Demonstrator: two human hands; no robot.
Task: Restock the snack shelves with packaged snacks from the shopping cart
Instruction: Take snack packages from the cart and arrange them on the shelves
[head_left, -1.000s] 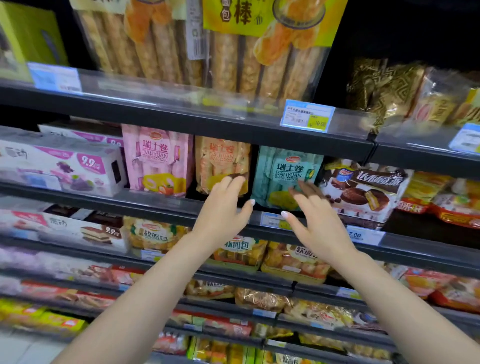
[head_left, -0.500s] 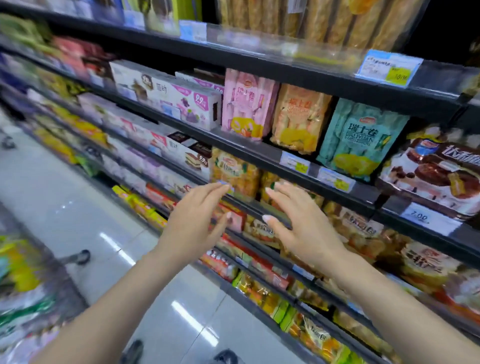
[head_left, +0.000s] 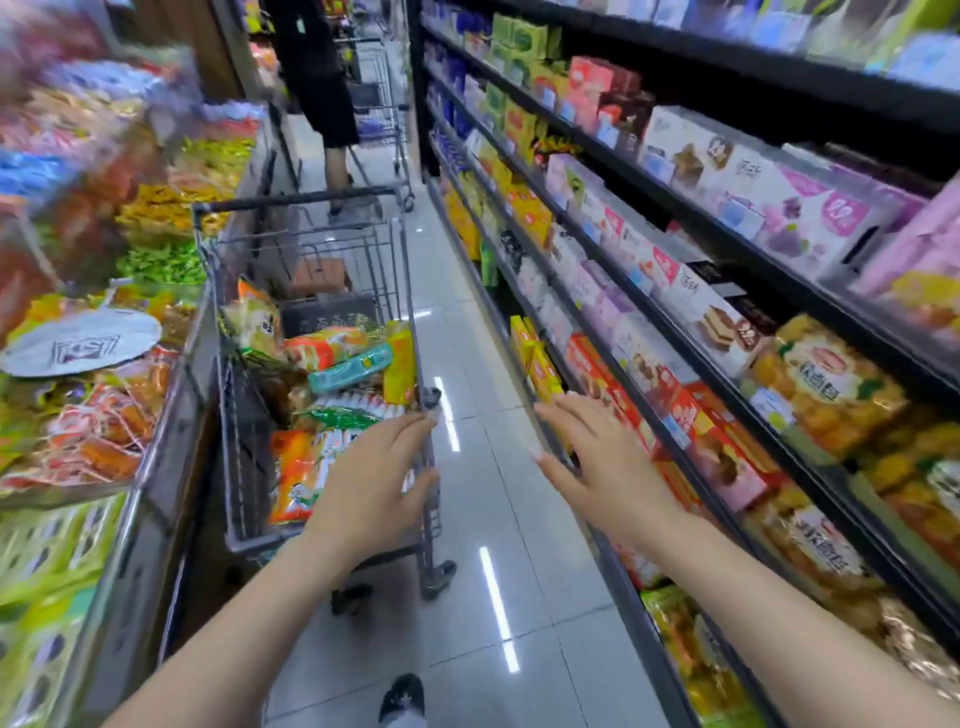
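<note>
The snack shelves (head_left: 727, 291) filled the whole right side of the frame, and I counted five rows I could see, all packed with boxes and bags. On the left side was one bin (head_left: 119, 415) heaped with loose snacks.

The shopping cart (head_left: 322, 291) stood in the middle left, and it was the only cart close to me. A second cart (head_left: 382, 109) and one person (head_left: 322, 78) were far up the aisle, at the top of the frame.

Inside my cart lay a pile of snack packs (head_left: 332, 374). I could tell about seven apart, but more were hidden under them.

I had two hands out. My left hand (head_left: 371, 483) was over the near right corner of the cart, fingers (head_left: 410, 423) straight and a little spread, holding nothing. I could not tell if it touched the rim. My right hand (head_left: 605, 462) was in the air in front of the low shelves, fingers wide, holding nothing too.

I think the good way was to pick one top pack, like the orange bag (head_left: 293, 478) just beside my left hand, grab it by the middle so it would not get crushed, and use both hands if it was floppy.
</note>
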